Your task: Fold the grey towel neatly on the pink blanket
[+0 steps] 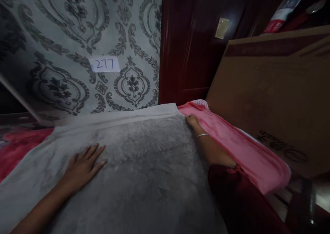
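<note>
A grey plush blanket (144, 179) with a paler band along its far edge lies spread out before me. My left hand (84, 165) rests flat on its left part, fingers stretched and apart. At the far right edge of the blanket, my right hand (192, 120) has its fingers curled closed on the fabric. A silver bangle (202, 135) circles that wrist. Beneath and to the right of the grey blanket lies a pink cloth (232, 141), and red-pink fabric (23, 144) shows on the left side.
A large cardboard box (273, 99) stands along the right side, with a plastic bottle (286, 10) behind its top edge. Ahead are a patterned wall (129, 24), bearing a paper label (104, 64) marked 277, and a dark red wooden panel (188, 44).
</note>
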The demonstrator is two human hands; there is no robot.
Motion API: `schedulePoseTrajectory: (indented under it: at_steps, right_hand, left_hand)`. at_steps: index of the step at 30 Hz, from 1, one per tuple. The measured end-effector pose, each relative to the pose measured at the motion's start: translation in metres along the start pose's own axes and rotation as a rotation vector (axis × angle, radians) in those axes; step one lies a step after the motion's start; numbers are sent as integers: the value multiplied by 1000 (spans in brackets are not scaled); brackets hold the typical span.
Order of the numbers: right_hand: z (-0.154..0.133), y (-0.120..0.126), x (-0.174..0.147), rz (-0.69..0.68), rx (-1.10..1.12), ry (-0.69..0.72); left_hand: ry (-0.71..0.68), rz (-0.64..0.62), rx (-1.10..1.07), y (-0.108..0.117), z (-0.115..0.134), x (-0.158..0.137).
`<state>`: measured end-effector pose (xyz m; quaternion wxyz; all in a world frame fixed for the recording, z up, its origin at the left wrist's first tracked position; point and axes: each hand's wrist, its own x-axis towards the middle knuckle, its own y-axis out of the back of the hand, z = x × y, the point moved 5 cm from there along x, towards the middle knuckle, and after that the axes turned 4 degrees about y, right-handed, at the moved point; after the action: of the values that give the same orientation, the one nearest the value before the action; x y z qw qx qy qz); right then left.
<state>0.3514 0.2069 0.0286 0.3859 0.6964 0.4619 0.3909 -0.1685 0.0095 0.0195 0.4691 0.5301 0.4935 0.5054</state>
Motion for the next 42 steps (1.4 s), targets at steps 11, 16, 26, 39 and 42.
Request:
schedulePoseTrajectory:
  at_steps: [11, 16, 26, 39, 42]
  right_hand:
    - [24, -25, 13, 3, -31, -86]
    - [23, -23, 13, 15, -42, -80]
    - [19, -19, 6, 47, -29, -75]
    - [-34, -34, 10, 36, -41, 306]
    - [-27, -47, 9, -41, -64, 226]
  left_hand:
    - [2, 43, -28, -17, -13, 6]
    - [26, 27, -4, -19, -12, 5]
    - [71, 74, 35, -20, -14, 3]
    - [-135, -2, -30, 9, 16, 70]
    - [-190, 0, -55, 23, 58, 107]
